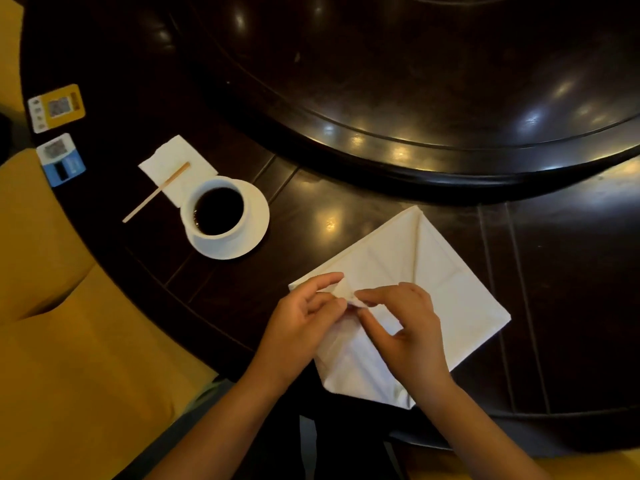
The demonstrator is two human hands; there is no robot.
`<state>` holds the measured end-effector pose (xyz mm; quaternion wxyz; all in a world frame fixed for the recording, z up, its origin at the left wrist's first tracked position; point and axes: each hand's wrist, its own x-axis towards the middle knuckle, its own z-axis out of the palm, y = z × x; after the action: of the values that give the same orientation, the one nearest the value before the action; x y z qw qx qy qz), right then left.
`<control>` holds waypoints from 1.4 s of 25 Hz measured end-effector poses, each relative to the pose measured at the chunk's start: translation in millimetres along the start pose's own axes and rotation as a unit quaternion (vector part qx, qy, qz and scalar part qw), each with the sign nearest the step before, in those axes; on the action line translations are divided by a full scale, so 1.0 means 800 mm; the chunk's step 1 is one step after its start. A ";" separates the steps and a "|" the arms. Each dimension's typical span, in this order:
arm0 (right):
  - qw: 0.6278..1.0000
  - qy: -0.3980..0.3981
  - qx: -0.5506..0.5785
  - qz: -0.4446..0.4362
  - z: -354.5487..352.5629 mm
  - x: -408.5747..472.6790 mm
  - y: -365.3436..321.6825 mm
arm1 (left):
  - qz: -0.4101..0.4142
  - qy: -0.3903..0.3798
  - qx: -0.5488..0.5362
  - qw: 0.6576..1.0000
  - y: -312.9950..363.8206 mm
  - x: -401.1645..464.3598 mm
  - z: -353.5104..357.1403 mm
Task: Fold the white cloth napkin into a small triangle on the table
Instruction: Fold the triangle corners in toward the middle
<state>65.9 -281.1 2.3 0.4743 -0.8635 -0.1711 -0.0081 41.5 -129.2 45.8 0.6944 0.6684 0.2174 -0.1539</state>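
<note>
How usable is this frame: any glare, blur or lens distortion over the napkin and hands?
Head view: dim warm light; glare spots on the dark table, none on the white napkin; table edges bow from the wide lens; left hand and right hand slightly soft, the pinched cloth corner still readable.

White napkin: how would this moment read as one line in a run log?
stage: mid-fold | white napkin: flat on table | left hand, right hand: both pinch raised corner | coffee cup: apart
</note>
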 end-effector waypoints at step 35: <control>0.857 -0.271 -0.418 -0.131 -0.047 0.122 0.155 | 0.468 -0.315 0.634 0.529 -0.108 0.106 0.045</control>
<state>200.7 -345.0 -60.7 -0.0024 -0.9181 -0.3851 0.0938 74.5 -163.3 -71.4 0.0844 0.8472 -0.5140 -0.1047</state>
